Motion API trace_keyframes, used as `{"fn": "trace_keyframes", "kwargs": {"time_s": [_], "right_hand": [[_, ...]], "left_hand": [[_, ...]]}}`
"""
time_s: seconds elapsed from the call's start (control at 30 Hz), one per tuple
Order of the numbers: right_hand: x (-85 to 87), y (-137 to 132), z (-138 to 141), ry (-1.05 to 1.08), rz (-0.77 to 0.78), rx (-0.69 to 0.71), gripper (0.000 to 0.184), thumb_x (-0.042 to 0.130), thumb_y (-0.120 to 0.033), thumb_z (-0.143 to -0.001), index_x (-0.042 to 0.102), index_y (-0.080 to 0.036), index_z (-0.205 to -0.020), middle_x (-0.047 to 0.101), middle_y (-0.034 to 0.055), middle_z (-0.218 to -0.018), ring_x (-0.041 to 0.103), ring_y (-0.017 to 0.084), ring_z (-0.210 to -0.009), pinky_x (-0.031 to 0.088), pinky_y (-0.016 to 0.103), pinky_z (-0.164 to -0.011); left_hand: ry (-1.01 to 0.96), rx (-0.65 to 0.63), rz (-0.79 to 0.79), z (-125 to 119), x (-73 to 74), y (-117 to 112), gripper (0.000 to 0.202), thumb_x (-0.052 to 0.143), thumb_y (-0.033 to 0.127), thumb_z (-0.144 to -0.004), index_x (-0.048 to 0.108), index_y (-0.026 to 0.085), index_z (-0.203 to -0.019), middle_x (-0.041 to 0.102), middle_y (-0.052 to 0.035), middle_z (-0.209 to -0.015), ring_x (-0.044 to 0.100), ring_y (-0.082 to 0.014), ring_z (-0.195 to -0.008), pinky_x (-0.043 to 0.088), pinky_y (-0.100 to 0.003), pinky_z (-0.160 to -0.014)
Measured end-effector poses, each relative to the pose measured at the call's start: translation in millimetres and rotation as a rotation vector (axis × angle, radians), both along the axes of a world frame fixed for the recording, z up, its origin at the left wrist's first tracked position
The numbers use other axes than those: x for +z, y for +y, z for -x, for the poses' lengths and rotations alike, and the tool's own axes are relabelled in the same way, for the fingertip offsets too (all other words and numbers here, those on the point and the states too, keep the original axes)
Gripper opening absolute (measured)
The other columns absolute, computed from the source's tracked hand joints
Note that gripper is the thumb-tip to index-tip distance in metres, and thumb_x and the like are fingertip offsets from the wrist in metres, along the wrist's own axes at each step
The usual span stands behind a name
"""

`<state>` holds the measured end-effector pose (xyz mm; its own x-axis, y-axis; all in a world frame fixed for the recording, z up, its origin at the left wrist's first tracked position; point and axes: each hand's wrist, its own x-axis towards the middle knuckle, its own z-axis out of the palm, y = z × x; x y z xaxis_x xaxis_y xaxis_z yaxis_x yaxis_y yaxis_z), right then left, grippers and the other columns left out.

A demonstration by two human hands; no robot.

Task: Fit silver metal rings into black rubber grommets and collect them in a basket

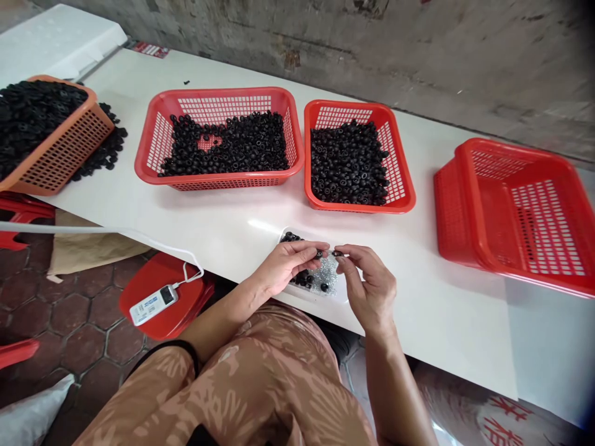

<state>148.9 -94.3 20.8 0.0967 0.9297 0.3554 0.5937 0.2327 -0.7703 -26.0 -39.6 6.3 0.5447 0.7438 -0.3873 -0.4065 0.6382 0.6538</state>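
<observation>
Above a white tray (343, 296) at the table's near edge, my two hands meet fingertip to fingertip. My left hand (290, 263) pinches a small round black part (318, 254) between thumb and fingers. Another small black part (338, 253) is gripped by my right hand (369, 282), just across a narrow gap. In the tray lie loose black parts (304, 279) on the left and tiny clear pieces (328, 272) on the right. My fingers hide part of the tray, and fine detail of the held parts is too small to make out.
Behind the tray stand a wide red basket (218, 180) and a smaller red basket (360, 207), both holding black parts. An orange basket (65, 148) heaped with them leans at the left. Nested red baskets (469, 204) sit right. A white power bank (153, 305) rests on a red stool (186, 319).
</observation>
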Motion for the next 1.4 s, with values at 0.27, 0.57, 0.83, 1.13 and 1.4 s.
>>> {"fn": "trace_keyframes", "kwargs": {"time_s": [0.27,0.57,0.83,1.13,1.4], "right_hand": [[-0.6,0.6,6.3,-0.093,-0.050,0.075,0.021,0.056,-0.016,-0.102,0.069,-0.023,-0.117,0.074,0.0070,-0.109,0.072,0.020,-0.098,0.061,0.036,-0.088],[-0.3,1.1,5.7,-0.153,-0.058,0.129,0.023,0.056,-0.014,-0.102,0.069,-0.024,-0.118,0.074,0.0073,-0.110,0.072,0.021,-0.103,0.060,0.036,-0.090],[-4.3,-2.2,12.8,-0.252,-0.168,0.077,0.033,0.061,-0.013,-0.100,0.065,-0.021,-0.131,0.076,0.0094,-0.118,0.074,0.021,-0.105,0.059,0.035,-0.088],[-17.0,-3.7,20.5,-0.498,-0.328,-0.120,0.039,0.068,-0.016,-0.095,0.062,-0.020,-0.133,0.079,0.0085,-0.111,0.077,0.020,-0.092,0.052,0.034,-0.087],[-8.3,-8.1,14.5,-0.364,-0.239,-0.011,0.034,0.070,-0.016,-0.096,0.065,-0.019,-0.129,0.078,0.0095,-0.116,0.076,0.022,-0.102,0.054,0.037,-0.093]], "left_hand": [[0.011,0.006,0.032,1.9,-2.7,0.8,0.037,0.090,0.027,-0.074,0.081,0.020,-0.109,0.077,-0.0046,-0.103,0.069,-0.0105,-0.079,0.051,-0.025,-0.078],[0.047,0.058,-0.068,-1.2,1.8,-2.3,0.037,0.093,0.026,-0.067,0.081,0.018,-0.101,0.076,-0.0041,-0.093,0.065,-0.0119,-0.083,0.049,-0.024,-0.075],[0.002,0.106,0.072,-6.7,1.9,-3.7,0.041,0.094,0.025,-0.064,0.077,0.016,-0.100,0.073,-0.0017,-0.086,0.065,-0.0093,-0.073,0.047,-0.022,-0.070],[0.045,0.038,0.019,-11.3,-1.2,-6.3,0.041,0.093,0.041,-0.066,0.079,0.017,-0.095,0.075,-0.0043,-0.095,0.063,-0.0112,-0.082,0.045,-0.023,-0.074],[0.112,-0.036,-0.160,-10.6,1.3,-2.5,0.040,0.089,0.048,-0.070,0.080,0.015,-0.089,0.073,-0.0062,-0.085,0.057,-0.0123,-0.075,0.039,-0.025,-0.067]]}}
